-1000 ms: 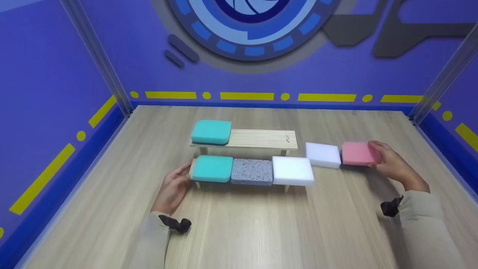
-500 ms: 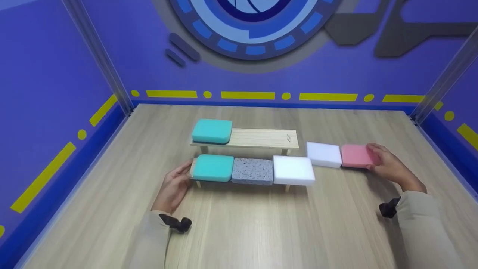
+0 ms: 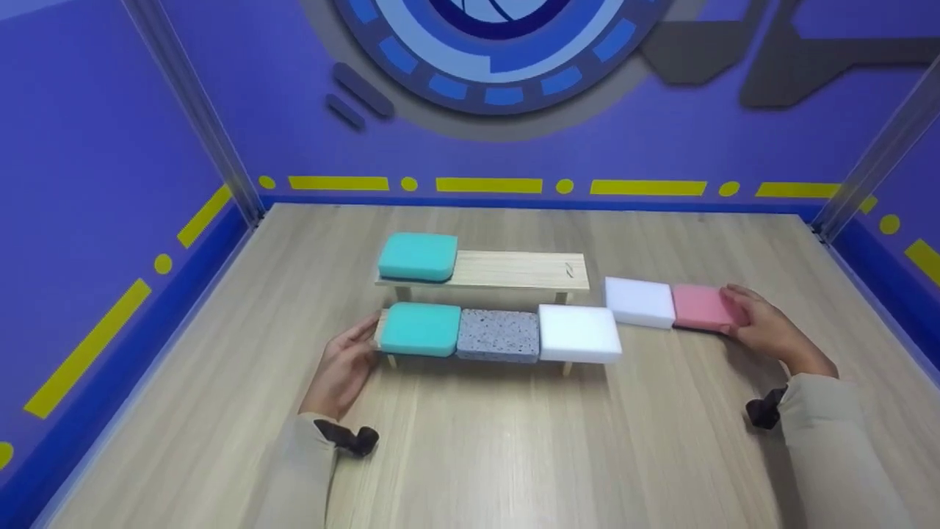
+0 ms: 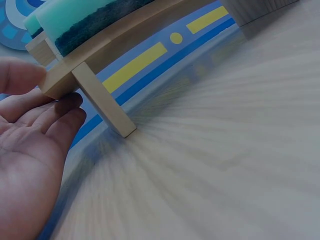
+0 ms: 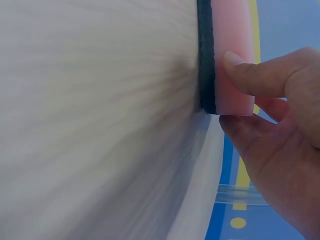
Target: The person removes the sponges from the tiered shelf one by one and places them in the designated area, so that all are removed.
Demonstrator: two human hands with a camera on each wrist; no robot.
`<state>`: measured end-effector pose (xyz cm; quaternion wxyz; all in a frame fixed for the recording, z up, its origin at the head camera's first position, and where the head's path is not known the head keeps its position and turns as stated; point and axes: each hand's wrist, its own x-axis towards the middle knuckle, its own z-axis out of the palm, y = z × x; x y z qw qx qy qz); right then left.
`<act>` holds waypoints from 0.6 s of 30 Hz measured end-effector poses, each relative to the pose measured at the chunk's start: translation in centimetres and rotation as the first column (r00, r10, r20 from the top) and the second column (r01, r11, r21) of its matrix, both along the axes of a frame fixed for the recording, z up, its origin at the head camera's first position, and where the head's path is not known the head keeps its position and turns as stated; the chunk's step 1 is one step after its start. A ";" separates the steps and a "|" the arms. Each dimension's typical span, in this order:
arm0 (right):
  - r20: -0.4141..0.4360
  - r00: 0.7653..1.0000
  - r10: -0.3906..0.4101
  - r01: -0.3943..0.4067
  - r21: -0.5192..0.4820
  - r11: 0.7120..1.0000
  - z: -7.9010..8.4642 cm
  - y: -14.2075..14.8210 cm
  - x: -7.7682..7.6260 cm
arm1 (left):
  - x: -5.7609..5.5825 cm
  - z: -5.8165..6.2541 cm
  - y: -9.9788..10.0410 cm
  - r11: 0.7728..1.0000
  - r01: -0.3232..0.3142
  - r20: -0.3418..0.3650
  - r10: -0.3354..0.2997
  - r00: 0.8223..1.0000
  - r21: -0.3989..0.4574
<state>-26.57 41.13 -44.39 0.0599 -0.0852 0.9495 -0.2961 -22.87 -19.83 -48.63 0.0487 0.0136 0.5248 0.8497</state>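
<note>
My right hand point(image 3: 767, 323) pinches the right end of a pink sponge point(image 3: 703, 306), thumb on its near side. The right wrist view shows a dark scouring layer point(image 5: 206, 65) on its underside. Its left edge meets a white sponge point(image 3: 639, 302) on the table. With thumb and fingers, my left hand point(image 3: 345, 364) grips the left end of the front wooden stand point(image 4: 107, 45). On that stand, left to right, lie a turquoise sponge point(image 3: 421, 328), a speckled grey block point(image 3: 498, 335) and another white sponge point(image 3: 579, 333), overhanging the right end.
Behind the front stand is a second low wooden stand point(image 3: 514, 270), with a turquoise sponge point(image 3: 418, 256) at its left end. The wooden tabletop point(image 3: 485, 448) is enclosed by blue printed walls point(image 3: 220, 88) at the back and sides.
The pink sponge has come slightly toward me, so it sits in line beside the white sponge; my right hand moved with it. My left hand keeps its hold on the stand.
</note>
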 end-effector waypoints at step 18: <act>0.068 0.995 -0.070 0.071 -0.024 0.997 0.1 -0.1 0.3 | 0.0 -0.1 0.0 1.000 0.007 -0.029 -0.006 1.000 0.019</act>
